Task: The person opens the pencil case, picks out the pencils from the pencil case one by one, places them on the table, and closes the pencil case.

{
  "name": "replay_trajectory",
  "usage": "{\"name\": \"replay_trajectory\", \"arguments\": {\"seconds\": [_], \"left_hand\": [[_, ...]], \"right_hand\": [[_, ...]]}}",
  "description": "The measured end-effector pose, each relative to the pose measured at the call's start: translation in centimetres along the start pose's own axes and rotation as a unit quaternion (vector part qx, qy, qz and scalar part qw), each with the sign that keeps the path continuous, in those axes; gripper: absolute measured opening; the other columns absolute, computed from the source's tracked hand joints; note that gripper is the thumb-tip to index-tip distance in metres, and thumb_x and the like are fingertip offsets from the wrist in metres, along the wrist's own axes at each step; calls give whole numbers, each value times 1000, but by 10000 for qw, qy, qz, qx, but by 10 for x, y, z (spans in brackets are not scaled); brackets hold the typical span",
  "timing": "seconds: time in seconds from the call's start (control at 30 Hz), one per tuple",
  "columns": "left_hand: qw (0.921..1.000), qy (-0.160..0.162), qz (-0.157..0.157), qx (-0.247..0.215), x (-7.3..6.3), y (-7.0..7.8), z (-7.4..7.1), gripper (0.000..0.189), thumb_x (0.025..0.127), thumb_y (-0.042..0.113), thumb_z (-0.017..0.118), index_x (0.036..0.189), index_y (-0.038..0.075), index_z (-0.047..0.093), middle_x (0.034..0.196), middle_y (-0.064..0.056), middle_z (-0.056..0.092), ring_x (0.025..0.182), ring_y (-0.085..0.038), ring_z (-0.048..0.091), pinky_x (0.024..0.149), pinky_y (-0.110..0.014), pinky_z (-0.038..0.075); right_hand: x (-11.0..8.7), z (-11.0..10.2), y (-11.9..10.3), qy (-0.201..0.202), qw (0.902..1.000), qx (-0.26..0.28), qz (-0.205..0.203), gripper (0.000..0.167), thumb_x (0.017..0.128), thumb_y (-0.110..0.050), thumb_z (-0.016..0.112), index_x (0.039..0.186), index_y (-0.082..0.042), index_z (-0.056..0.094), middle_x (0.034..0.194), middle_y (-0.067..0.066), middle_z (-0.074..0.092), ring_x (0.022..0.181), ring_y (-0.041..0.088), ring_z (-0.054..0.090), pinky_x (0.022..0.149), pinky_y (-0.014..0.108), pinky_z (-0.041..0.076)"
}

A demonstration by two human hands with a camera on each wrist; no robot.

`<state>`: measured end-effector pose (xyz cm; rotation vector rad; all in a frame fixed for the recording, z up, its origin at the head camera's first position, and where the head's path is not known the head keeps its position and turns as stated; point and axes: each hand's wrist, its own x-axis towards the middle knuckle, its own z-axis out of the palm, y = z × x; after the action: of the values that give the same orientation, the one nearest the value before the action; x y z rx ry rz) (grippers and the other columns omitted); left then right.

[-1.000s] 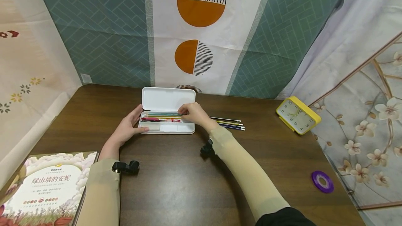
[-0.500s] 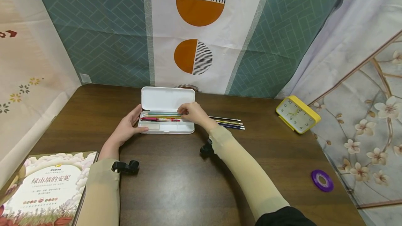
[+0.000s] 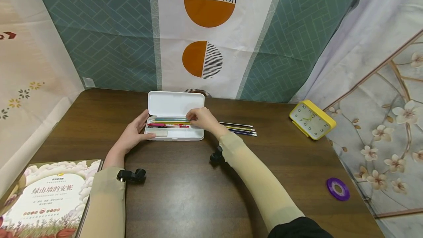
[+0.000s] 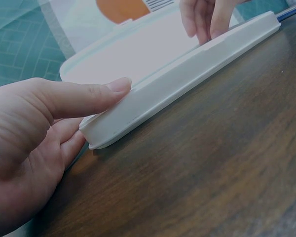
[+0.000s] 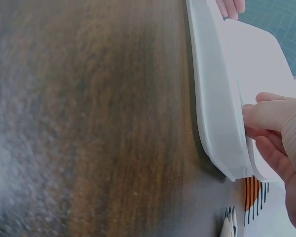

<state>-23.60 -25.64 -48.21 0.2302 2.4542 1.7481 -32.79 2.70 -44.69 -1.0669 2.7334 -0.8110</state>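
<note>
A white pencil case (image 3: 178,137) lies with its lid raised at the back of the table. My left hand (image 3: 133,130) grips its left end, thumb over the front rim and fingers along the outer side. Inside lie several pencils (image 3: 172,120), a red pen (image 3: 165,125) and a pale block (image 3: 159,133), probably an eraser. My right hand (image 3: 202,118) reaches into the right half from above, fingers bent, pinching at the pencils' right ends; the front wall hides its fingertips in the left wrist view (image 4: 207,22).
Several more pencils (image 3: 242,130) lie on the table right of the case; their sharpened tips (image 5: 229,227) show in the right wrist view. A yellow clock (image 3: 312,119) and a purple tape roll (image 3: 338,189) are at right, a book (image 3: 49,197) at front left.
</note>
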Motion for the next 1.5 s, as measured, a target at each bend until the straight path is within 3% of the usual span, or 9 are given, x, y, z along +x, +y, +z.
{"name": "replay_trajectory", "arguments": {"seconds": [1.13,1.5], "left_hand": [[10000,5,-4,10,-1,2,1,103,85,8,75,158,11,4,164,-14,8,150,-35,13,120,-53,17],[10000,21,46,70,-1,1,1,102,85,12,76,159,11,5,164,-13,10,151,-33,14,121,-47,17]], "right_hand": [[2,3,-6,44,9995,-33,308,15,86,-2,71,101,-5,72,95,7,74,89,16,69,82,25,57],[6,4,-8,-12,9991,-203,359,11,86,-4,73,97,-6,73,94,6,75,89,15,70,82,26,56]]}}
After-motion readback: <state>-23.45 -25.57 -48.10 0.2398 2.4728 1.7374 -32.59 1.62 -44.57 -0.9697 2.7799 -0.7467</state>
